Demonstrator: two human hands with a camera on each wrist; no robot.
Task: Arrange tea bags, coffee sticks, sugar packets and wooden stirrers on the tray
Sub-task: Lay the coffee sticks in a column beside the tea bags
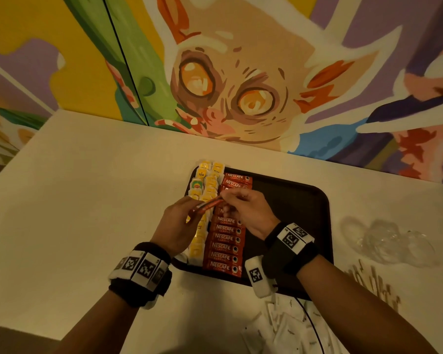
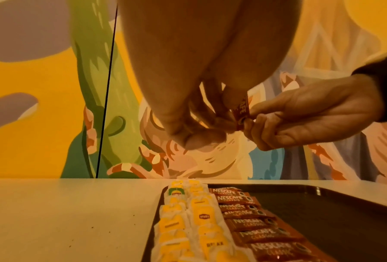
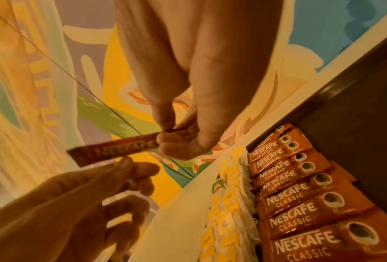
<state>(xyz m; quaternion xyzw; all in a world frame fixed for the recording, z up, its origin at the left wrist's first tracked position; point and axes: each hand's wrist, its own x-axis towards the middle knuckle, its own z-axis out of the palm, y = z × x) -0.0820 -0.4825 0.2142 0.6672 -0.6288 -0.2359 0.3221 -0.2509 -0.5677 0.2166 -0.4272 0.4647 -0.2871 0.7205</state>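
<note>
We take the tray (image 1: 304, 200) as our landmark; it lies on the table (image 1: 87, 200), near the wall (image 1: 241, 72) behind it. In the tray, tea bags (image 1: 207, 185) run along its left edge, and a column of coffee sticks (image 1: 224, 247) lies just right of them. Above those rows, the left hand (image 1: 175, 226) and the right hand (image 1: 248, 208) each hold an end of one coffee stick (image 1: 208, 205). Right of the tray lie plastic wrap (image 1: 389, 241) and, nearer us, wooden stirrers (image 1: 374, 282). In front of the tray lie sugar packets (image 1: 287, 328).
</note>
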